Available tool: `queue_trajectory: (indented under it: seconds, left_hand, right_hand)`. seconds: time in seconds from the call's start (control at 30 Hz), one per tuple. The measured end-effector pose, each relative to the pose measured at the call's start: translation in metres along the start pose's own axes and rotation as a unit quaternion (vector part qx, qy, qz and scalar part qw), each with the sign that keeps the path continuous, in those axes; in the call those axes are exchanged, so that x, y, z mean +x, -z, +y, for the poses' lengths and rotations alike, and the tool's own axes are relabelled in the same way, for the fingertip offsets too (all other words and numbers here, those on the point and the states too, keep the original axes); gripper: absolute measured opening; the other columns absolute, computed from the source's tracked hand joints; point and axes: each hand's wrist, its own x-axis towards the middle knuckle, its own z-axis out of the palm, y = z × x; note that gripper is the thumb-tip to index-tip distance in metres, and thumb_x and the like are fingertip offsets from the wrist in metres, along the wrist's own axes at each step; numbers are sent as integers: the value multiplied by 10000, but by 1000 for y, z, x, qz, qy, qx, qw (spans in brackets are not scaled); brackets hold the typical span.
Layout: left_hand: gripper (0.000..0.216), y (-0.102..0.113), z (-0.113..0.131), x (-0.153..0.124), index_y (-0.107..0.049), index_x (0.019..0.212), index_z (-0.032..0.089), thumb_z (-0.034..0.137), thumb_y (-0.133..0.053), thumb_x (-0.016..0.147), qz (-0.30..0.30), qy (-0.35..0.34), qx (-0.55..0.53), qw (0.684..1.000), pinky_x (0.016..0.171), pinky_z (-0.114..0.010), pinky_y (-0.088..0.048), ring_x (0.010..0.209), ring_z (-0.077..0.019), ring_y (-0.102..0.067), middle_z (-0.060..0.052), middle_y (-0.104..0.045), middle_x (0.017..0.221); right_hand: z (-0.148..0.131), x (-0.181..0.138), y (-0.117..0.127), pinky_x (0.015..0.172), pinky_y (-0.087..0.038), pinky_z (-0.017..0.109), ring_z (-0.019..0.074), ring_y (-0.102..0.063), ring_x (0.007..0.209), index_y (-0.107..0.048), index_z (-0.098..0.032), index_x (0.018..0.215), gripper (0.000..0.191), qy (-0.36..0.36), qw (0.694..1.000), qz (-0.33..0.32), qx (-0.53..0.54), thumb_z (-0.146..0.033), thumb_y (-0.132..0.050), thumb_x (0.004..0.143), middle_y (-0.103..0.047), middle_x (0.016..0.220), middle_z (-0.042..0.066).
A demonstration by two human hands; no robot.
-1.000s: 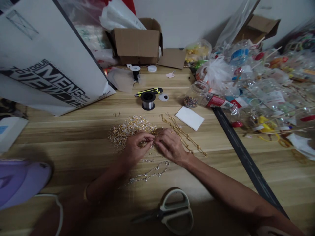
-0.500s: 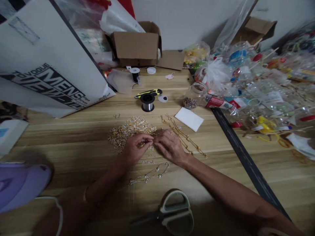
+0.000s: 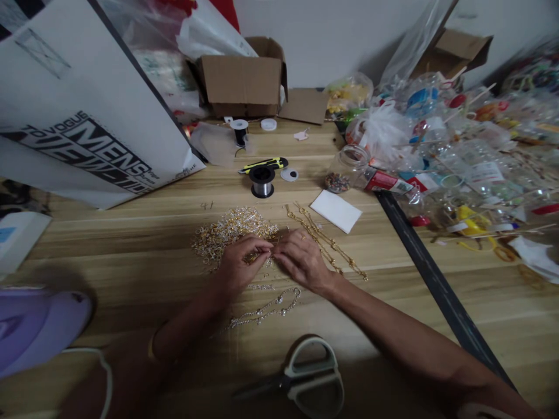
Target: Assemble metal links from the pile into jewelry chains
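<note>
Fingers (image 3: 262,245) bunched and tips almost meeting at mid-frame, our left hand (image 3: 239,261) and our right hand (image 3: 304,260) face each other, and we can't tell whether they're pinching anything between them! Just beyond our left hand sprawls the pile of gold and silver pieces (image 3: 233,228), left of centre, while the silver chain (image 3: 279,300) loops below our hands and two gold chains (image 3: 334,242) stretch to the right. Down at the bottom edge we've got the scissors (image 3: 314,374), and above the pile stands the wire spool (image 3: 262,187).
</note>
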Motion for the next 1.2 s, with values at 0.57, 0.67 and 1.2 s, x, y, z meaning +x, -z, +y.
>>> queue_trajectory:
  seconds: [0.57, 0.67, 1.2]
  left_hand:
    - [95, 0, -2, -2, -654, 794, 179, 108, -619, 742, -8, 14, 6, 1000, 633, -232, -504, 651, -121, -616, -19, -658, 724]
    - [117, -1, -2, -3, -653, 820, 179, 102, -618, 739, -9, 29, 12, 999, 645, -231, -509, 652, -120, -622, -15, -661, 725]
    - [112, -3, -1, -4, -661, 814, 160, 119, -650, 710, -17, 114, -80, 990, 670, -217, -565, 680, -119, -661, -21, -687, 757]
  right_hand:
    - [0, 1, 1, 797, -446, 365, 188, -564, 889, -606, -183, 965, 134, 3, 1000, 1, 24, -219, -490, 908, -656, 920, 70]
    - [0, 2, 1, 799, -455, 369, 189, -567, 894, -607, -180, 973, 147, 4, 999, -3, 41, -219, -478, 913, -656, 920, 74]
    - [2, 1, -1, 788, -426, 349, 176, -545, 828, -590, -177, 910, 102, -5, 1000, 4, 31, -216, -495, 910, -652, 858, 52]
